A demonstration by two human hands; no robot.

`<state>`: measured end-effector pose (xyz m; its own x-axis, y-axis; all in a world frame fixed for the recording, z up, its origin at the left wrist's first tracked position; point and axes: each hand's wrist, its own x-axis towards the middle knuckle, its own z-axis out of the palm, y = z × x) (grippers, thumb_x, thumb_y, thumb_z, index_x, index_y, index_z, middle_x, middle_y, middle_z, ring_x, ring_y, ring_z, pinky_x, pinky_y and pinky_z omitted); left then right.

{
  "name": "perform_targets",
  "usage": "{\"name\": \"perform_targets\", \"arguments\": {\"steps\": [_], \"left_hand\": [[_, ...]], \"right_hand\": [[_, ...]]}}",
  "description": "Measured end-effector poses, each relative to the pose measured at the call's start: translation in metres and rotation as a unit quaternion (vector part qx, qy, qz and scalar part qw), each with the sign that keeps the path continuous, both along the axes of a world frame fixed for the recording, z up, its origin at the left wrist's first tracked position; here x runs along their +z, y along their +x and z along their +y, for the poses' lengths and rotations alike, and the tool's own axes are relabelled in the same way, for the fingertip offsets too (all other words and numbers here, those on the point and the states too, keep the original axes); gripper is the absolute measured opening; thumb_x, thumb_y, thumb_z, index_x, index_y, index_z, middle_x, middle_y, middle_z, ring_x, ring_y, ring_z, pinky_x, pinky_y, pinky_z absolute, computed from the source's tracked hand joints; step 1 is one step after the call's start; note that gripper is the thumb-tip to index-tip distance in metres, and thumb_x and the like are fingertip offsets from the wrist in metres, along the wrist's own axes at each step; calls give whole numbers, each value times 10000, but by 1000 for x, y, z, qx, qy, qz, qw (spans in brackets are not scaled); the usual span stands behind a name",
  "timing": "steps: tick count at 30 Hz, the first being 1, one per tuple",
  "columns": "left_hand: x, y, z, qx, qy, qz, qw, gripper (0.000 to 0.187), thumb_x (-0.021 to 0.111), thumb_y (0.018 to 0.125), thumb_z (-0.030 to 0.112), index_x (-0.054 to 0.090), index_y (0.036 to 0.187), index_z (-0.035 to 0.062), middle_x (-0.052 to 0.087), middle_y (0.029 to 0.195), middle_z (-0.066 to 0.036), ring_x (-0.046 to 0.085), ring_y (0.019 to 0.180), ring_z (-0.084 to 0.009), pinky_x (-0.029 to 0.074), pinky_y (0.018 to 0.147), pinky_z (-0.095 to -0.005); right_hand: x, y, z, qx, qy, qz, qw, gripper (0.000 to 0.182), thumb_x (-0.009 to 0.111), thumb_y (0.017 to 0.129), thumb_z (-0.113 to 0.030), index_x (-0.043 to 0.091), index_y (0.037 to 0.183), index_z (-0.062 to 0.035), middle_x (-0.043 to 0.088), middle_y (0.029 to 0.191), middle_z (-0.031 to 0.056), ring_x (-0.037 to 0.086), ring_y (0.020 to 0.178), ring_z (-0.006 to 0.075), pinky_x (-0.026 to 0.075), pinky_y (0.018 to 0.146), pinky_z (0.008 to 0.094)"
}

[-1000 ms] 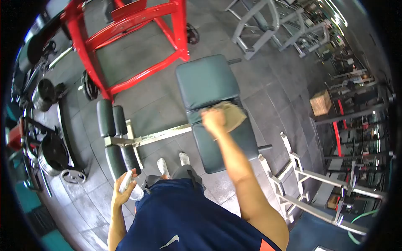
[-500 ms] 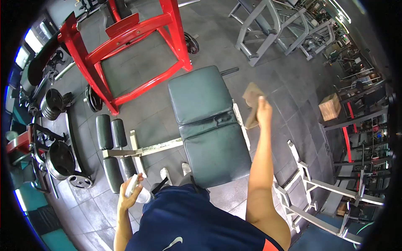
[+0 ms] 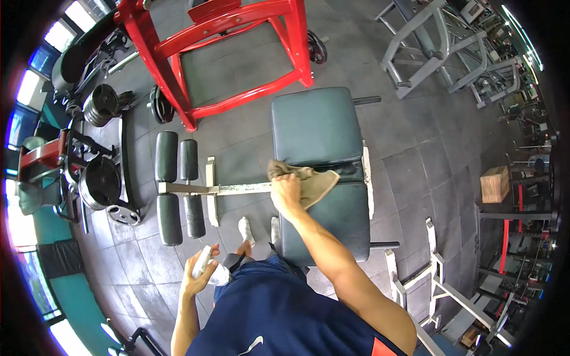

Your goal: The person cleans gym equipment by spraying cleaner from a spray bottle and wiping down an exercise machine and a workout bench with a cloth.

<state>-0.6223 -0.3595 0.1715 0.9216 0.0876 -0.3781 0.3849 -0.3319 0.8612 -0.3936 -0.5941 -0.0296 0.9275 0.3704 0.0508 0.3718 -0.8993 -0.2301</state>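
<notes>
My right hand [image 3: 286,193] is closed on a brown cloth [image 3: 314,185], which lies over the near edge of the split between the two pads of a dark green padded bench [image 3: 326,222]. The hand itself is at the pad's left edge, where the pale metal beam [image 3: 243,188] meets it. Low on the left, my left hand [image 3: 199,272] grips a white spray bottle [image 3: 218,274] beside my shorts, apart from the bench. Part of the bottle is hidden behind the fingers.
Foam leg rollers [image 3: 168,219] sit at the beam's left end. A red metal frame [image 3: 249,98] stands beyond the bench, weight plates [image 3: 98,183] on a rack at left. White metal frames [image 3: 436,285] are at lower right, a wooden box [image 3: 494,184] at far right.
My right hand has swung left with the cloth, from beyond the bench's right side onto its pads. My left hand still holds the spray bottle. The view has shifted.
</notes>
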Motion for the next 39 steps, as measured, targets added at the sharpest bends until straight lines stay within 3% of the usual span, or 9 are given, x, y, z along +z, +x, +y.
{"name": "perform_targets", "arguments": {"steps": [7, 13, 16, 23, 24, 28, 32, 36, 39], "left_hand": [[4, -29, -7, 39, 15, 1, 999, 383, 652, 886, 76, 640, 1255, -24, 702, 1185, -126, 635, 1084, -167, 492, 920, -312], [-3, -62, -6, 73, 5, -20, 997, 380, 647, 887, 71, 639, 1253, -31, 702, 1183, -124, 640, 1091, -172, 493, 927, -315], [0, -66, -8, 86, -12, -2, 996, 365, 647, 891, 74, 642, 1240, -33, 704, 1175, -121, 646, 1082, -177, 496, 927, -319], [-1, -78, -3, 53, -26, 3, 998, 374, 664, 912, 141, 641, 1256, -3, 711, 1132, -121, 649, 1036, -169, 504, 907, -327], [0, -82, -3, 64, -36, 12, 997, 381, 667, 912, 149, 639, 1264, 4, 713, 1120, -121, 651, 1035, -174, 505, 907, -330], [-1, -105, 5, 72, -43, -3, 996, 396, 670, 910, 161, 637, 1280, 25, 715, 1103, -121, 655, 1033, -189, 506, 907, -335], [0, -143, 18, 63, -28, -27, 997, 407, 661, 908, 155, 630, 1295, 30, 711, 1111, -124, 655, 990, -196, 510, 884, -331], [2, -205, 32, 81, -33, -34, 996, 424, 666, 904, 146, 621, 1310, 32, 707, 1120, -122, 650, 953, -181, 511, 861, -323], [-5, -260, 41, 134, -81, -4, 988, 412, 648, 901, 127, 627, 1293, 5, 712, 1121, -123, 639, 1030, -160, 497, 874, -310]], "right_hand": [[-1, 52, 61, 40, 219, 187, 957, 360, 525, 981, -297, 694, 850, -8, 703, 888, 190, 615, 889, 351, 492, 812, 488], [10, 52, 15, 311, 64, -66, 946, 310, 581, 935, -366, 738, 983, -103, 709, 1029, 87, 550, 1095, 348, 382, 986, 531], [14, -2, -11, 278, -72, 93, 953, 300, 589, 921, -358, 748, 933, -104, 717, 939, 96, 545, 1101, 345, 347, 1030, 514], [71, -38, -39, 285, 73, 285, 912, 465, 426, 1019, -462, 719, 982, -103, 721, 994, 184, 696, 956, 369, 487, 865, 560], [138, -19, -30, 262, -78, 227, 935, 490, 429, 1016, -489, 707, 983, -86, 726, 924, 172, 696, 906, 397, 490, 868, 548], [279, -6, -38, 212, 180, 168, 946, 352, 591, 973, -354, 719, 989, -27, 710, 948, 153, 604, 965, 352, 474, 822, 431], [212, -16, -1, 218, -105, 148, 959, 414, 570, 942, -516, 756, 1147, -208, 534, 1473, 70, 459, 1321, 325, 293, 1103, 585], [48, -65, 3, 203, -279, 32, 938, 414, 499, 987, -414, 743, 1153, -124, 608, 1330, 140, 430, 1372, 356, 234, 1171, 612], [16, -96, -7, 160, -113, 162, 967, 363, 521, 987, -315, 736, 902, -35, 670, 1122, 197, 619, 1086, 362, 485, 958, 461]]}}
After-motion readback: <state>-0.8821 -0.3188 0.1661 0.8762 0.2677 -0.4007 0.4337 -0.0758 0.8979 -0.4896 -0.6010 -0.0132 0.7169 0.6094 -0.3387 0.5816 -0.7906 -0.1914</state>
